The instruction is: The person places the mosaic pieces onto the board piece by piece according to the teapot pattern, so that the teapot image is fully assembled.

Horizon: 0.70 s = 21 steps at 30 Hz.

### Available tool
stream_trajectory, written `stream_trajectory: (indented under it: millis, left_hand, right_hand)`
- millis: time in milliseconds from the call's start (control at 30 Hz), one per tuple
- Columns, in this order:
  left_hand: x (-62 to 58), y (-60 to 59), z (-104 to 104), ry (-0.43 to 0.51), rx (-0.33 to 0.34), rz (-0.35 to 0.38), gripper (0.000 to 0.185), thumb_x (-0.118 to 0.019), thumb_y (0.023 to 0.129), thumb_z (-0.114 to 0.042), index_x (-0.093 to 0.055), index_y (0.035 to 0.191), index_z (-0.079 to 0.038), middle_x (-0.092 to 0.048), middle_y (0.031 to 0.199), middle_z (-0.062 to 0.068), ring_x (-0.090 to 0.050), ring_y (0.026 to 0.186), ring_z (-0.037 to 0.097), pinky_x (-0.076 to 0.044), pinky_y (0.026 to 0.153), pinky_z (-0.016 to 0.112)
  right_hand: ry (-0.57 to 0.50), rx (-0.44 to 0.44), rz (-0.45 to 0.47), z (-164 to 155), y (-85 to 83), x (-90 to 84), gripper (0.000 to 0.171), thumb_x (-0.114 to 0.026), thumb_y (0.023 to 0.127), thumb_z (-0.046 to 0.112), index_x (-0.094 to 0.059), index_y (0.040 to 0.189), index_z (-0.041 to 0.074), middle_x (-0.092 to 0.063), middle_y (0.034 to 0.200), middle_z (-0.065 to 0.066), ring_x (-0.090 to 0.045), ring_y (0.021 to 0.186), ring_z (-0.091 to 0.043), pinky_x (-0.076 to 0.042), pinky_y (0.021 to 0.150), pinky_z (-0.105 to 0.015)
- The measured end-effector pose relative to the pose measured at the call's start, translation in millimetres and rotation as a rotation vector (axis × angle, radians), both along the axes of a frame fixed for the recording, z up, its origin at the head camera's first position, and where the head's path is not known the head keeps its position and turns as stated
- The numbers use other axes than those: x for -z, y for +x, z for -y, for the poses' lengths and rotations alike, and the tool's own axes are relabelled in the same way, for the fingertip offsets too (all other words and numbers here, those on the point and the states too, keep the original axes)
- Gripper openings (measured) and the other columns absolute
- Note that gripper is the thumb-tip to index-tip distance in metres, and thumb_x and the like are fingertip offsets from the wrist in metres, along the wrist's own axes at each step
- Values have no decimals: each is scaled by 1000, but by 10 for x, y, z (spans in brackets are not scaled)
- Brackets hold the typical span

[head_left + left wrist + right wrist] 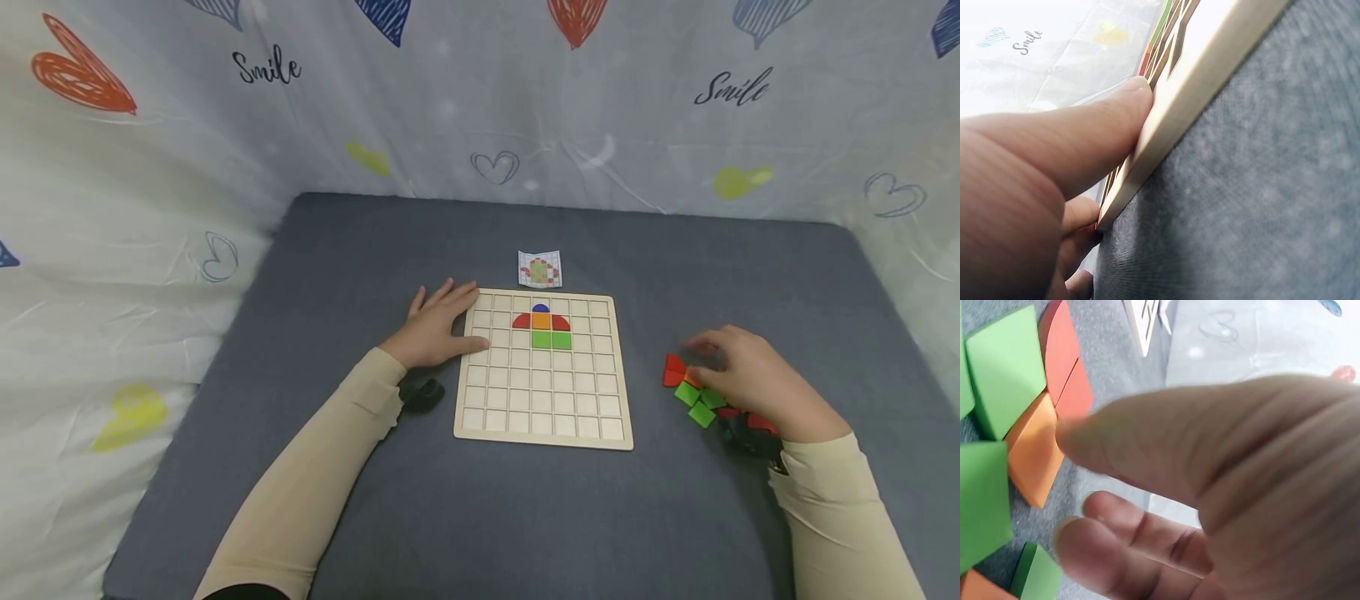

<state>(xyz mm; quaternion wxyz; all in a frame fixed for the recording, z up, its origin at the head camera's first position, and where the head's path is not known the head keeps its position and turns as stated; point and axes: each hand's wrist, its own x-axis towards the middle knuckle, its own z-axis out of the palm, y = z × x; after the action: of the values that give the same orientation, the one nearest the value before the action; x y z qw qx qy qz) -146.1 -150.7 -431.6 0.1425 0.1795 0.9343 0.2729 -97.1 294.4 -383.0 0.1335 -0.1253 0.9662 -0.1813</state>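
A wooden grid board (542, 417) lies in the middle of the grey mat. In its top rows sit a blue half-round (541, 308), an orange square (541, 321) between two red quarter pieces (521, 321), and two green squares (551, 340). My left hand (467, 321) lies flat on the board's upper left corner, and its thumb (1085, 137) presses the board's edge (1197, 94). My right hand (708, 358) hovers over a pile of loose pieces (693, 392) right of the board. Its thumb and fingers (1122, 531) are spread above an orange piece (1035, 450), red pieces (1063, 356) and green pieces (1004, 369), with nothing pinched between them.
A small pattern card (539, 269) lies just behind the board. White cloth printed with hearts and "Smile" (731, 87) walls the mat on three sides. Black wrist cameras sit by the left wrist (422, 393) and the right wrist (750, 437).
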Motion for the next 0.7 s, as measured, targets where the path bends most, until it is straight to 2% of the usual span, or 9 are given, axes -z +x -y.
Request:
stream_trajectory:
  millis: [233, 433, 700]
  left_hand:
    - [-4, -7, 5, 1, 2, 5, 94, -72, 97, -54, -25, 169, -17, -17, 176, -2, 1, 164, 25, 18, 127, 54]
    - [-2, 1, -1, 4, -1, 3, 93, -72, 97, -54, -25, 169, -16, -18, 176, -1, 0, 164, 26, 17, 127, 54]
    - [-7, -1, -12, -3, -12, 4, 94, -72, 97, -55, -26, 169, -16, -18, 176, -2, 0, 164, 25, 17, 128, 53]
  right_hand:
    - [34, -20, -10, -45, 32, 6, 45, -79, 94, 23, -69, 123, -10, -66, 107, -23, -62, 92, -35, -54, 75, -54]
    - [23, -26, -13, -64, 97, 11, 37, -82, 93, 23, -72, 115, -5, -65, 105, -20, -62, 93, -36, -55, 75, -54]
    - [-9, -3, 6, -18, 170, 53, 21, -84, 92, 24, -75, 94, 5, -65, 87, -4, -53, 73, -17, -45, 62, -35]
